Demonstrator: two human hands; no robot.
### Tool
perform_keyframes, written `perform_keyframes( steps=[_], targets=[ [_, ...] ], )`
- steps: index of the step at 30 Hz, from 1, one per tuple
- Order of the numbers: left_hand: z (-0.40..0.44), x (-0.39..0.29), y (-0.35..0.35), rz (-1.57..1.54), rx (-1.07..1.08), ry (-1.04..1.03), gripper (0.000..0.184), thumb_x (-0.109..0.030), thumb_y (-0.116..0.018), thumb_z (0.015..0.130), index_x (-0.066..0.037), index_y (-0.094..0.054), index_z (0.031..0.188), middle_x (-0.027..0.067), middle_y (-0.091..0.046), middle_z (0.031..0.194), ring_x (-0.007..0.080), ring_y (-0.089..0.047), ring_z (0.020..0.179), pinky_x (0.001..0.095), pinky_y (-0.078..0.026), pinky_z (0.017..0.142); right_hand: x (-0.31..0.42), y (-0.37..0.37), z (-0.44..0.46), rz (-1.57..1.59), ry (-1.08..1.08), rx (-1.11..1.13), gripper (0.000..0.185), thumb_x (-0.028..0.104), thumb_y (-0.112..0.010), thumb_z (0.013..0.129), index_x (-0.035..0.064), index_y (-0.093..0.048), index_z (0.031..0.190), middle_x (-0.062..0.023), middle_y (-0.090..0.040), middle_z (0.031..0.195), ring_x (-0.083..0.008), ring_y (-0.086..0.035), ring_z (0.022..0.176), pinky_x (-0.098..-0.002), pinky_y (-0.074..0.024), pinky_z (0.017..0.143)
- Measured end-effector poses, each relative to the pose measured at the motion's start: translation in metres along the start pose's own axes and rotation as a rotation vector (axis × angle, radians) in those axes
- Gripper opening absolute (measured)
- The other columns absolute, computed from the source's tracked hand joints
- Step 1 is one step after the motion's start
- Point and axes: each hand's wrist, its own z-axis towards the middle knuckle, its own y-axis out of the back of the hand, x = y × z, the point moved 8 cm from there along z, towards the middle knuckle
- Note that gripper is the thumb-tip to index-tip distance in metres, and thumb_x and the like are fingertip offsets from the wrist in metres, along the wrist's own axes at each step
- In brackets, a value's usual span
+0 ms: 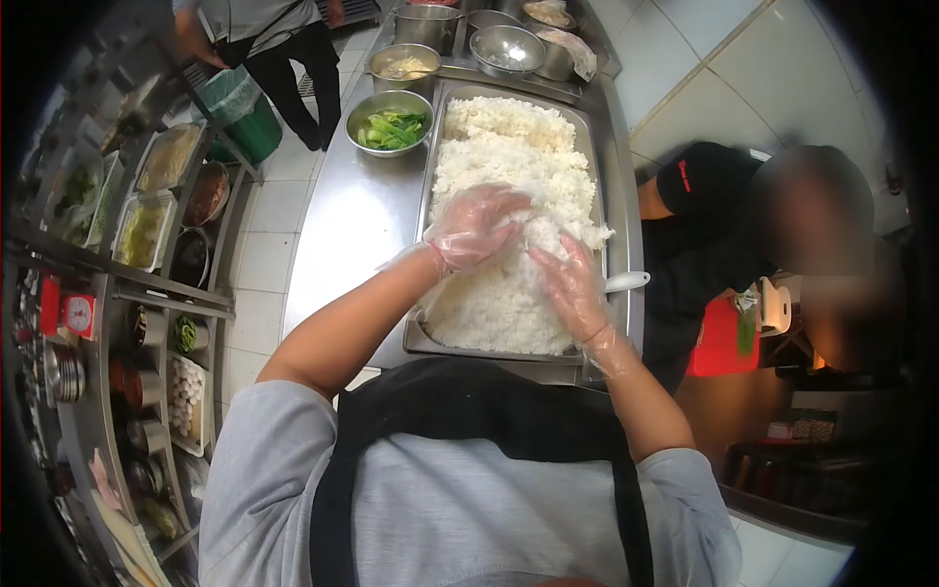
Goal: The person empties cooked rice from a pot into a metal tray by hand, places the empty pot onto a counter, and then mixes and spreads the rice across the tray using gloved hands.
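Observation:
A long metal tray [419, 340] lies in front of me, heaped with white cooked rice [489, 318]. Both my hands wear clear plastic gloves and are over the middle of the rice. My left hand [479, 225] reaches in from the left, fingers stretched to the right and slightly curved over the rice. Opposite it, my right hand [570, 289] points up and inward with its fingers apart, touching the rice. Loose rice lies between the two hands; how much rests against the palms is hidden. A white handle [628, 282] sticks out past the tray's right rim, beside my right hand.
A bowl of green vegetables [391, 125] stands left of the tray, with more metal bowls [507, 49] behind. A co-worker [719, 225] is close on the right by a red board [719, 338]. Shelves [147, 284] line the left; another person [284, 68] stands beyond.

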Motion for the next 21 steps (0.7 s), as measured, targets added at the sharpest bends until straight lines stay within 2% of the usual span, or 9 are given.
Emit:
perform_keyframes(
  steps=[1,6,7,9,11,13,15,18,21],
  targets=[
    [-0.004,0.0,0.001,-0.023,-0.056,-0.034,0.042,-0.024,-0.061,0.081,-0.01,-0.054,0.12,0.0126,-0.052,0.124,0.0307,-0.046,0.116,0.0386,-0.037,0.099,0.0,-0.002,-0.001,-0.026,-0.006,-0.011,0.045,0.014,-0.062,0.074,0.0182,-0.059,0.119,-0.0194,-0.043,0.125,-0.0383,-0.043,0.112,-0.0436,-0.0376,0.095],
    [-0.022,0.004,-0.001,0.067,-0.204,-0.061,0.053,-0.018,-0.062,0.078,-0.008,-0.044,0.127,0.022,-0.04,0.131,0.0364,-0.045,0.116,0.0395,-0.038,0.098,-0.019,-0.017,0.011,-0.114,-0.115,-0.052,0.048,0.004,-0.061,0.07,0.0178,-0.06,0.115,-0.0197,-0.043,0.127,-0.0377,-0.046,0.111,-0.0405,-0.0408,0.094],
    [-0.024,0.004,-0.001,0.079,-0.22,-0.051,0.054,-0.018,-0.062,0.078,-0.009,-0.043,0.128,0.024,-0.037,0.132,0.0377,-0.044,0.117,0.04,-0.038,0.098,-0.028,-0.023,0.018,-0.15,-0.137,-0.02,0.047,0.006,-0.06,0.072,0.0167,-0.058,0.117,-0.0197,-0.042,0.128,-0.0377,-0.045,0.112,-0.0402,-0.0404,0.094],
    [-0.022,0.005,-0.005,0.062,-0.106,0.029,0.056,-0.015,-0.061,0.08,-0.01,-0.039,0.131,0.0233,-0.031,0.136,0.0383,-0.039,0.121,0.0404,-0.035,0.101,-0.05,-0.035,0.033,-0.223,-0.181,0.045,0.047,0.008,-0.059,0.076,0.0145,-0.055,0.122,-0.0198,-0.042,0.13,-0.0377,-0.044,0.114,-0.0394,-0.0398,0.096],
    [-0.021,0.005,-0.011,0.065,-0.03,0.05,0.056,-0.013,-0.06,0.08,-0.011,-0.038,0.132,0.0227,-0.027,0.138,0.0389,-0.035,0.125,0.0408,-0.033,0.103,-0.086,-0.052,0.048,0.037,-0.328,0.03,0.047,0.014,-0.056,0.081,0.011,-0.049,0.127,-0.0204,-0.04,0.132,-0.0358,-0.043,0.117,-0.0375,-0.0392,0.096],
    [-0.018,0.001,-0.013,0.089,0.006,0.014,0.056,-0.013,-0.06,0.08,-0.012,-0.038,0.131,0.0221,-0.026,0.139,0.0395,-0.031,0.127,0.0413,-0.032,0.104,-0.1,-0.06,0.062,0.009,-0.38,0.103,0.049,0.02,-0.054,0.085,0.0079,-0.043,0.132,-0.0211,-0.039,0.134,-0.0336,-0.042,0.119,-0.0357,-0.0385,0.097],
    [-0.017,-0.002,-0.014,0.151,0.036,-0.003,0.056,-0.014,-0.061,0.08,-0.012,-0.038,0.131,0.0218,-0.025,0.14,0.0401,-0.029,0.128,0.0419,-0.031,0.105,-0.099,-0.062,0.08,-0.306,-0.332,0.257,0.054,0.027,-0.051,0.088,0.0052,-0.038,0.135,-0.0219,-0.037,0.135,-0.0312,-0.042,0.12,-0.0343,-0.0375,0.097],
    [-0.016,-0.005,-0.017,0.197,0.052,-0.073,0.057,-0.016,-0.061,0.08,-0.012,-0.037,0.132,0.0206,-0.023,0.142,0.0408,-0.028,0.128,0.0449,-0.028,0.105,-0.149,-0.079,0.089,0.674,-0.77,-0.027,0.064,0.034,-0.056,0.085,0.0056,-0.034,0.138,-0.0228,-0.034,0.138,-0.0294,-0.04,0.123,-0.0337,-0.0348,0.099],
    [-0.015,-0.007,-0.016,0.278,0.094,-0.052,0.058,-0.018,-0.062,0.079,-0.014,-0.037,0.132,0.0186,-0.022,0.143,0.041,-0.026,0.13,0.0501,-0.025,0.106,-0.115,-0.05,0.116,0.693,-0.775,0.01,0.071,0.043,-0.056,0.083,0.006,-0.032,0.139,-0.0225,-0.033,0.139,-0.0309,-0.037,0.127,-0.0344,-0.0336,0.1]
  ],
)
